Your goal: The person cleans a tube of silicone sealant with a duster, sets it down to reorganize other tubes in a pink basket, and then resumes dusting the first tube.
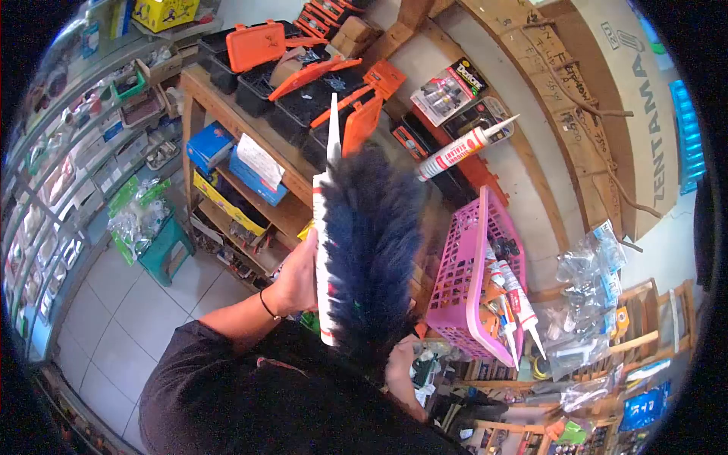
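Note:
My left hand (299,269), with a dark band on its wrist, is closed round a white sealant tube (322,258) that stands upright with its nozzle up. Right beside the tube is a dark blue-black fluffy duster (371,250), covering part of the tube's side. My right hand (398,360) is low at the duster's bottom end and appears closed on it; its fingers are mostly hidden. Another silicone sealant tube (459,153) lies tilted beyond the duster, nozzle to the upper right. A pink basket (461,284) to the right holds several tubes, nozzles outward.
Black toolboxes with orange lids (256,47) stand on a wooden shelf (220,106) ahead. Blue boxes (209,145) sit below. A green stool (164,258) bears plastic packets on the tiled floor. Plastic bags (584,292) hang at right, near a large cardboard box (637,114).

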Motion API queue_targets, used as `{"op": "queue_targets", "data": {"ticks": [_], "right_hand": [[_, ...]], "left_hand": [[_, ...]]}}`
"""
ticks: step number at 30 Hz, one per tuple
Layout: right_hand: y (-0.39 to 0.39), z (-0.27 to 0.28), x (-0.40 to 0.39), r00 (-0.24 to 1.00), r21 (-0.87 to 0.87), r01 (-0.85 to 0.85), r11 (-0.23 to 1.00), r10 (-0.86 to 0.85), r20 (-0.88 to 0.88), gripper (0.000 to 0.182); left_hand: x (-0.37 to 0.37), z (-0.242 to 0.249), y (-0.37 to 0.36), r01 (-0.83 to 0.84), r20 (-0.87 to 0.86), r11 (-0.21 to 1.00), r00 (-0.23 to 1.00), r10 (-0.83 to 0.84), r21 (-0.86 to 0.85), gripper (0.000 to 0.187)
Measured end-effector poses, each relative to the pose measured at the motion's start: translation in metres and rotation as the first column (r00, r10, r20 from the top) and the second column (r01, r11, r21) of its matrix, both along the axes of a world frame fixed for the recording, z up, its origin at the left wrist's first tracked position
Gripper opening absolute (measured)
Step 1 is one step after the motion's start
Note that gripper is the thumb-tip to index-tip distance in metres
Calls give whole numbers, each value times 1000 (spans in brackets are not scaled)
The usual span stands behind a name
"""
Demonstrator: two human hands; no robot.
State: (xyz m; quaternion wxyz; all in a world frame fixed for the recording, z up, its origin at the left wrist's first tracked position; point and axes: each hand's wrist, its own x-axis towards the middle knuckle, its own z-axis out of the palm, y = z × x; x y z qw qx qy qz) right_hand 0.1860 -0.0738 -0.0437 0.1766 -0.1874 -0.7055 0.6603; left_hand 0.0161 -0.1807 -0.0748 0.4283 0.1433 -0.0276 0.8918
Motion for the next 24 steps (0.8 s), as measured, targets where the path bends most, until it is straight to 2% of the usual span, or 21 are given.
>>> {"op": "queue_targets", "data": {"ticks": [1, 2, 3, 4, 5, 6, 7, 8, 9, 11, 12, 13, 14, 15, 17, 18, 21, 22, 23, 24], "right_hand": [[3, -10, -3, 999, 121, -34, 992, 33, 15, 25], [0, -11, -3, 991, 60, -136, 989, 135, 22, 25], [-12, -2, -7, 972, 1, -232, 973, 232, 25, 24], [-22, 2, -14, 971, 103, -234, 967, 238, -34, 24], [-21, 0, -13, 971, 106, -231, 967, 236, -38, 24], [-18, -1, -13, 986, 37, -167, 985, 167, -6, 23], [-17, -2, -13, 995, -29, -98, 995, 99, 33, 22], [-21, 0, -14, 1000, -80, 2, 997, 0, 18, 21], [-23, -3, -14, 1000, -77, 8, 997, -7, 16, 21], [-24, -13, -6, 998, 133, -62, 989, 58, 33, 30], [-19, -14, 3, 959, 44, -156, 987, 140, 245, 24], [-41, -9, -13, 997, 36, -69, 997, 69, 23, 21], [-36, -6, -10, 993, 60, -75, 995, 69, 91, 18], [-31, -4, -5, 984, 80, -81, 994, 67, 164, 16], [-28, -5, -1, 988, 45, 125, 991, -128, 89, 12], [-12, -25, 12, 982, -30, 163, 986, -159, 97, 11], [-36, -1, 1, 988, 19, 125, 992, -126, 86, 11], [-36, -8, 4, 995, -12, 40, 999, -39, 92, 13], [-38, -11, 4, 995, -19, 48, 999, -46, 87, 13], [-41, -12, 3, 994, -24, 61, 998, -58, 90, 14]], "left_hand": [[-5, -1, 2, 103, 117, 994, 988, -99, -31, 52], [-6, -20, -1, -77, -192, 969, 981, 31, -235, 52], [-8, -30, 1, -83, -270, 974, 963, 24, -209, 52], [-10, -30, 0, -90, -345, 979, 938, 23, -181, 52], [-12, -28, -1, -97, -418, 984, 908, 26, -150, 52], [-12, -28, -8, 18, -209, 994, 977, -39, -104, 53], [-12, -24, -12, 122, 7, 992, 993, -122, -35, 54], [-13, -23, -6, 79, 104, 993, 992, -70, -87, 52], [-14, -19, -7, 106, 111, 988, 989, -94, -108, 53], [-14, -22, -11, 222, 137, 967, 969, -205, -125, 50], [-15, -59, 0, 348, 222, 935, 908, -355, 69, 48], [-17, -60, 6, 248, -14, 965, 968, -250, -90, 48], [-19, -63, 13, 99, -256, 969, 954, -157, -225, 48], [-15, -67, 13, 180, -118, 964, 971, -206, -197, 49], [-10, -40, 4, 307, 159, 946, 944, -290, -101, 52], [-9, -36, 4, 283, 158, 947, 953, -259, -151, 53], [-9, -33, 8, 315, 184, 932, 941, -283, -178, 53], [-9, -40, 5, 301, 115, 940, 952, -285, -160, 54], [-9, -46, 3, 308, 112, 936, 950, -292, -168, 54], [-8, -52, 2, 323, 122, 942, 942, -311, -88, 54]]}}
